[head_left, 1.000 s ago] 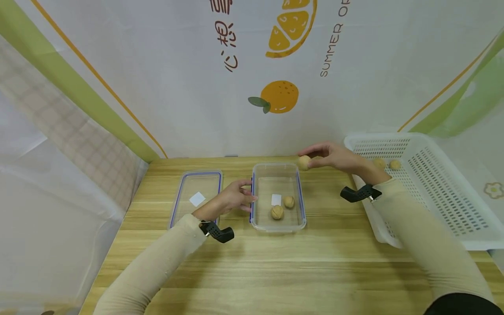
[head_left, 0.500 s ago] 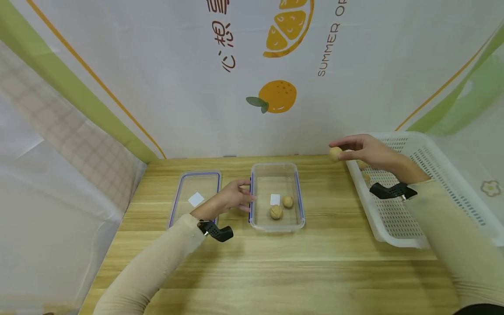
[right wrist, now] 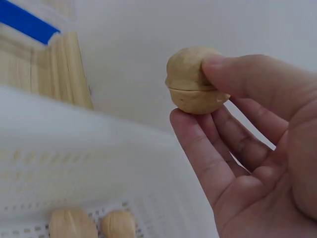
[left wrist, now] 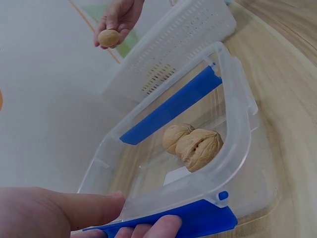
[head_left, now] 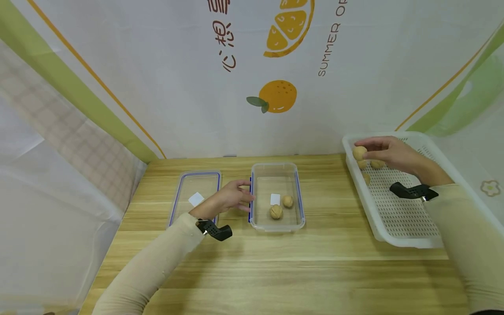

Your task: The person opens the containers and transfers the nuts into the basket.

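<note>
My right hand (head_left: pixel 387 148) pinches a walnut (right wrist: pixel 193 79) between thumb and fingertips, above the far left corner of the white basket (head_left: pixel 399 241). Below it, several walnuts (head_left: pixel 376 164) lie on the basket floor. My left hand (head_left: pixel 235 196) holds the left side of a clear plastic food container (head_left: pixel 277 228), its thumb at the rim and its fingers against the blue latch (left wrist: pixel 208 218). Inside the container, two walnuts (left wrist: pixel 200 148) sit close together near a white square label (head_left: pixel 275 199).
The container's lid (head_left: pixel 197 181), edged with a blue seal, lies flat on the wooden table (head_left: pixel 275 271) left of the container, partly behind my left hand. A white curtain with printed oranges (head_left: pixel 278 96) hangs behind the table's back edge.
My right hand has carried the walnut rightward, from beside the container's far right corner to over the basket. My left hand and the container have stayed put.
</note>
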Available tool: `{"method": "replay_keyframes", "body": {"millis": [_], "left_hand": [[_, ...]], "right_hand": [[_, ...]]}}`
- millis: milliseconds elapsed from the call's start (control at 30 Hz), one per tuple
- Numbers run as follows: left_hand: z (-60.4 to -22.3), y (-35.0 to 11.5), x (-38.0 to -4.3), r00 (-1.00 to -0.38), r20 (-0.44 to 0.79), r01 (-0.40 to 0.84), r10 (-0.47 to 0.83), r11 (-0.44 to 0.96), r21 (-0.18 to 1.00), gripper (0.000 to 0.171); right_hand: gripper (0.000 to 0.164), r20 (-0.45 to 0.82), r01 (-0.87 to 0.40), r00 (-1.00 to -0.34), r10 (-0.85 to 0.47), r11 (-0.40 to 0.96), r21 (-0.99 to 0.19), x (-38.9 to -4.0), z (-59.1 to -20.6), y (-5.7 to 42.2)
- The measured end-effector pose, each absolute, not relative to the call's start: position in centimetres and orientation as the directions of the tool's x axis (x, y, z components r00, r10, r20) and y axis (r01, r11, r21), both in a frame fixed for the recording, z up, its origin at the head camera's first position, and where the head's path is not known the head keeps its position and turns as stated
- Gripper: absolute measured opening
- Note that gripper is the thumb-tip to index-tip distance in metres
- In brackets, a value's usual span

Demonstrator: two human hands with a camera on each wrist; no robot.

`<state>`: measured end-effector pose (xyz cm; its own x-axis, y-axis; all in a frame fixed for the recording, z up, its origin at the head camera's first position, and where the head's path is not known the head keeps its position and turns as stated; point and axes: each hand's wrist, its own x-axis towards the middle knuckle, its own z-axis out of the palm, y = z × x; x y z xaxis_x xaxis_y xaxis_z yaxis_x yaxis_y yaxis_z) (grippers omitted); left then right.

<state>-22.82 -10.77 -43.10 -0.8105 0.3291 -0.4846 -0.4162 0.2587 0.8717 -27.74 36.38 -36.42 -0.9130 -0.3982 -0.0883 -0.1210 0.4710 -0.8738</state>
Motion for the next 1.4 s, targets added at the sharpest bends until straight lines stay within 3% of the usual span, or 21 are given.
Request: {"method": "replay_keyframes", "body": {"millis": [200, 500, 733, 1400], "left_hand": [[-42.8, -10.8, -22.7, -0.808, -0.486, -0.418, 0.333, 0.256, 0.872, 0.064], [-42.8, -10.8, -22.8, -0.794, -0.506, -0.441, 0.336, 0.254, 0.861, 0.065], [-43.0, -10.9, -22.8, -0.792, -0.509, -0.447, 0.337, 0.248, 0.86, 0.065], [-43.2, -11.0, -22.9, -0.789, -0.512, -0.452, 0.341, 0.242, 0.858, 0.064]], "right_hand": [[0.044, -0.113, -0.091, -0.927, -0.356, 0.51, -0.856, -27.8, -37.4, 38.4], [0.047, -0.159, -0.079, -0.902, -0.401, 0.516, -0.853, -27.9, -38.9, 41.5], [0.054, -0.239, -0.042, -0.898, -0.37, 0.611, -0.791, -27.8, -40.1, 43.4], [0.055, -0.331, 0.074, -0.894, -0.303, 0.627, -0.775, -27.8, -44.0, 44.6]]}}
